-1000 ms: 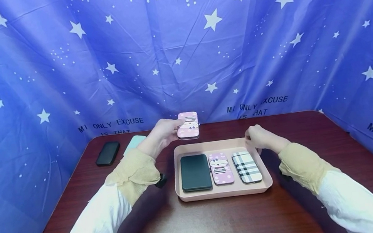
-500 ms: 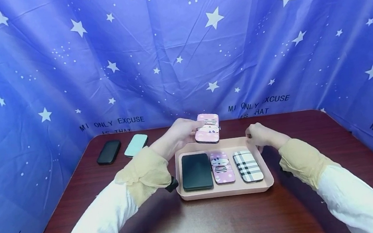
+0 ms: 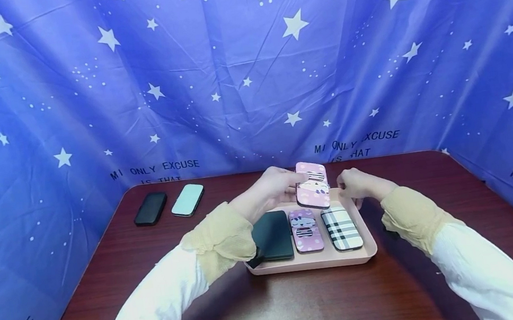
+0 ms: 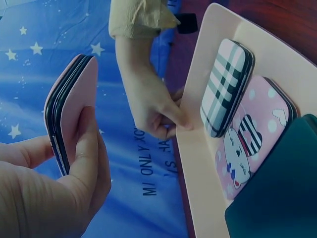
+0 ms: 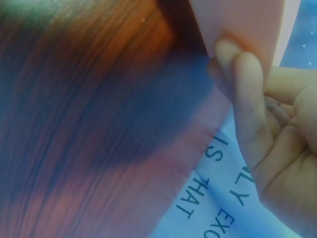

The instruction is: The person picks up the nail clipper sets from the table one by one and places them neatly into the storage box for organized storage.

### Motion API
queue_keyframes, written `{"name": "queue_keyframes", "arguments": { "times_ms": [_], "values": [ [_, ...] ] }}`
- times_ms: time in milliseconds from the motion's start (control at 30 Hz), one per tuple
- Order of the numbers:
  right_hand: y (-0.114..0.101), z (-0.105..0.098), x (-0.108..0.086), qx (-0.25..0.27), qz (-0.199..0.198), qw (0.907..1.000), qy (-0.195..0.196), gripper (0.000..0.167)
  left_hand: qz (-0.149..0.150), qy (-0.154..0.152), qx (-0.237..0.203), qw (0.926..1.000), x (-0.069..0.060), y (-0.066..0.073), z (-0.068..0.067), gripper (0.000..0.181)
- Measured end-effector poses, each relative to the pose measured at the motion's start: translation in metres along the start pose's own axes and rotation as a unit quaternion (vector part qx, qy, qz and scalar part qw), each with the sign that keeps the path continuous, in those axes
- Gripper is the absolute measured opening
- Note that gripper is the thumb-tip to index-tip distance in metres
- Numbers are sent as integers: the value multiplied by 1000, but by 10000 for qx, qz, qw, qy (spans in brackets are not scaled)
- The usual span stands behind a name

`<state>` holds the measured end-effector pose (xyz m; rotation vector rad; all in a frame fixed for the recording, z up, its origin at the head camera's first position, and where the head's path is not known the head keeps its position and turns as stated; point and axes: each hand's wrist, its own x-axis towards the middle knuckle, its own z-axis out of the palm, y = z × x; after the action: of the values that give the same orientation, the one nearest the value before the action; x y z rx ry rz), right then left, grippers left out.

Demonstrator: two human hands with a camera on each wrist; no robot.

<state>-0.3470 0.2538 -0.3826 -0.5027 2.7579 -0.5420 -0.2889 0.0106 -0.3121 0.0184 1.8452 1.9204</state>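
My left hand (image 3: pixel 272 189) holds a pink cat-print case (image 3: pixel 312 191) by its side, raised over the back of a beige tray (image 3: pixel 317 265). The left wrist view shows that case (image 4: pixel 79 94) edge-on, with a dark seam between its two halves and fingers on both faces. At the tray's back right corner, my right hand (image 3: pixel 360 185) pinches the rim between thumb and fingers; the right wrist view shows fingertips against the tray wall (image 5: pixel 242 20). Inside the tray lie a dark green case (image 3: pixel 272 235), a second pink cat-print case (image 3: pixel 306 231) and a plaid case (image 3: pixel 342 229).
A black case (image 3: pixel 150 209) and a mint case (image 3: pixel 188 200) lie on the table's back left. The brown wooden table (image 3: pixel 322 306) ends at a blue star-print curtain (image 3: pixel 252 123) behind and at both sides.
My left hand has carried the pink case rightward and nearer, from behind the tray's left part to above its back right part. The right hand has stayed on the rim.
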Motion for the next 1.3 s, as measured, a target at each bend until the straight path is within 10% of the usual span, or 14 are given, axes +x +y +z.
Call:
{"name": "queue_keyframes", "arguments": {
  "times_ms": [1000,1300],
  "values": [
    [-4,-2,3,67,31,9999,-152,14,-391,-103,9,9992,26,-46,35,18],
    [-6,-3,2,-22,83,9998,-159,15,-497,10,-14,9988,38,-56,46,57]
  ]
}}
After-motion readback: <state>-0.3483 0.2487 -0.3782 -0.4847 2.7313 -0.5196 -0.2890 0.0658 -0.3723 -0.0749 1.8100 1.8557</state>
